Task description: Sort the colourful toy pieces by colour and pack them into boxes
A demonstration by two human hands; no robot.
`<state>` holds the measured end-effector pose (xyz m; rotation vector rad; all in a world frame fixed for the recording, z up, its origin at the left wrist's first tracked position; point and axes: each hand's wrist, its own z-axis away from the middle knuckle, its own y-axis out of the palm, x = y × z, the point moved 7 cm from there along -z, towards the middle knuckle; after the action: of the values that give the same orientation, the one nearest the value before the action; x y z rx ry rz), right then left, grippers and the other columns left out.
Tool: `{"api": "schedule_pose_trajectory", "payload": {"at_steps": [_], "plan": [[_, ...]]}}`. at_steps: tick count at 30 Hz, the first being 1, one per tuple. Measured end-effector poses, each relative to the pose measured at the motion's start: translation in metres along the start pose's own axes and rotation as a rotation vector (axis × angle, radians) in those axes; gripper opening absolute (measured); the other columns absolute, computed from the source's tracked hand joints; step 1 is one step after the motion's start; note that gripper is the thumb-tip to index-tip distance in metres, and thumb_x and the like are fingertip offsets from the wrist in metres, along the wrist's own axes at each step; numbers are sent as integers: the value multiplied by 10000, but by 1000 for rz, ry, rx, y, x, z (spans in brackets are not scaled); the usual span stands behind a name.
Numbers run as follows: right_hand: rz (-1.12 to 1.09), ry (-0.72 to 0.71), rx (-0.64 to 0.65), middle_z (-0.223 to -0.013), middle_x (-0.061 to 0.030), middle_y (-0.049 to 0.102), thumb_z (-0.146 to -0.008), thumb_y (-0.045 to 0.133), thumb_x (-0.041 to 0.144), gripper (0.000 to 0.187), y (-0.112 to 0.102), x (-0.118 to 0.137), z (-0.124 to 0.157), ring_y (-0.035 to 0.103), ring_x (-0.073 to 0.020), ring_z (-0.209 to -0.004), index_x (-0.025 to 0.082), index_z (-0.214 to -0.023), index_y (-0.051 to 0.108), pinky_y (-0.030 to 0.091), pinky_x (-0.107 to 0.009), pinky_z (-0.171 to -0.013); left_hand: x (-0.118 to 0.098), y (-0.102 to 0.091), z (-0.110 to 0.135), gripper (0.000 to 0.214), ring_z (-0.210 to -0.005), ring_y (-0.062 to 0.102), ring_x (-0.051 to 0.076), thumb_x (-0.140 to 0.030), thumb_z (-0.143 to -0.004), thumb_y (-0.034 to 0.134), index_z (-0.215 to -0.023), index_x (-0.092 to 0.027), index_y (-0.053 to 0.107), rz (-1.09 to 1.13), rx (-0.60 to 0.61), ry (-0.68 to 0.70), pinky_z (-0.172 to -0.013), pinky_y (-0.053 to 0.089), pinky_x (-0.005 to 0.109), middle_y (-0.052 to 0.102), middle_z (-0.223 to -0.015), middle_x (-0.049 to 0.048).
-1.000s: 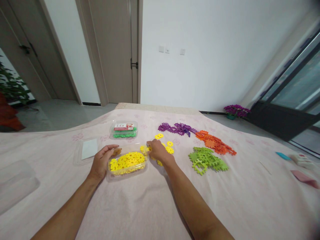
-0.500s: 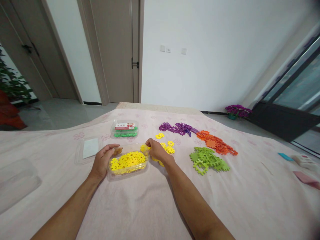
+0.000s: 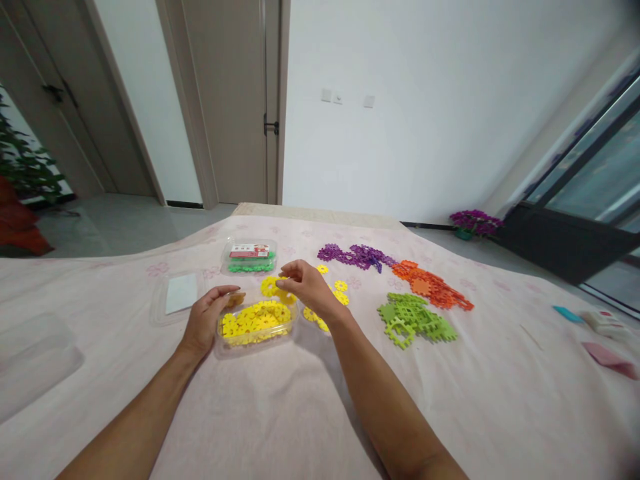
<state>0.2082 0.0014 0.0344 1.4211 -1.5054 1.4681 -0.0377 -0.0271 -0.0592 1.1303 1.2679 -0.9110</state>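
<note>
A clear plastic box [image 3: 257, 339] full of yellow flower-shaped pieces [image 3: 255, 320] stands on the cloth in front of me. My left hand [image 3: 207, 319] grips its left side, fingers curled over the rim. Just above the box's far right corner, my right hand [image 3: 307, 288] pinches yellow flower pieces [image 3: 270, 287] between thumb and fingers. More loose yellow pieces [image 3: 341, 293] lie on the cloth to the right, partly hidden by my right hand and wrist.
Behind the box sits a closed box of green pieces [image 3: 250, 259]. A clear lid [image 3: 159, 300] lies left, another clear container [image 3: 40, 360] farther left. Purple [image 3: 357, 256], orange [image 3: 430, 287] and light green pieces [image 3: 415, 320] are heaped to the right.
My right hand has risen and moved slightly left, lifting yellow flower pieces off the cloth to above the box. My left hand stays on the box.
</note>
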Motion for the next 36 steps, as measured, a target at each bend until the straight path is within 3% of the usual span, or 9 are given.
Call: {"api": "schedule_pose_trajectory", "payload": {"at_steps": [4,9,13,16,20,28,31,34,36], "plan": [[296,-65,-31,-1176,-68,687,-820,751,314,351,-23,2,4,636,-206,-1034,213,-1145,666,497,-361,-895,-2,1,1,417,-880,713,217,-421,-699,767,-1029,-169,734,14,0,-3,-790,525,311,789,-954,71],[727,19,-59,-1375,-127,615,-853,737,370,517,-57,-32,16,521,-286,-1313,217,-1334,626,370,-455,-1117,-3,0,1,390,-875,714,216,-406,-706,761,-1016,-169,740,4,11,15,-789,522,307,790,-946,70],[994,126,5,-1619,-151,356,-778,764,608,859,-53,-60,43,245,-399,-1506,260,-1509,478,223,-582,-1180,-2,0,1,388,-867,719,224,-402,-700,760,-1009,-169,739,15,2,9,-774,526,313,790,-920,69],[1056,139,43,-1659,-149,275,-808,684,694,875,-42,-75,62,156,-435,-1527,278,-1538,437,170,-636,-1174,-2,1,2,392,-866,722,229,-421,-701,764,-1001,-171,739,9,-3,5,-766,530,317,790,-922,73],[1078,104,-1,-1618,-157,358,-930,546,648,699,-34,-85,63,228,-408,-1505,248,-1500,483,171,-604,-1182,-5,1,2,403,-884,726,250,-444,-693,769,-986,-169,746,-4,-7,25,-784,542,342,790,-941,89],[949,-121,-192,-1412,-145,582,-971,584,432,383,-35,-90,7,453,-294,-1363,209,-1276,648,301,-491,-1160,-2,0,1,406,-885,723,238,-447,-699,769,-1001,-177,741,-10,-5,13,-791,538,328,790,-947,80],[729,-154,-344,-1325,-129,653,-992,511,305,308,-57,-97,0,543,-240,-1283,192,-1219,685,362,-417,-1135,-1,-1,0,419,-898,723,248,-454,-707,760,-1015,-171,740,-30,1,20,-807,540,342,790,-960,87],[603,-10,-480,-1176,-104,727,-960,475,256,317,-92,-114,7,631,-231,-1136,181,-1125,735,446,-383,-1045,0,-3,-2,421,-908,721,244,-462,-704,760,-1009,-173,749,-56,-3,36,-818,538,335,790,-978,84],[613,114,-464,-1104,-78,751,-925,498,259,312,-110,-122,14,657,-224,-1064,192,-1086,756,477,-358,-988,1,-4,-3,425,-914,719,241,-473,-694,767,-1000,-178,754,-61,-12,40,-817,537,327,789,-989,80]]}}
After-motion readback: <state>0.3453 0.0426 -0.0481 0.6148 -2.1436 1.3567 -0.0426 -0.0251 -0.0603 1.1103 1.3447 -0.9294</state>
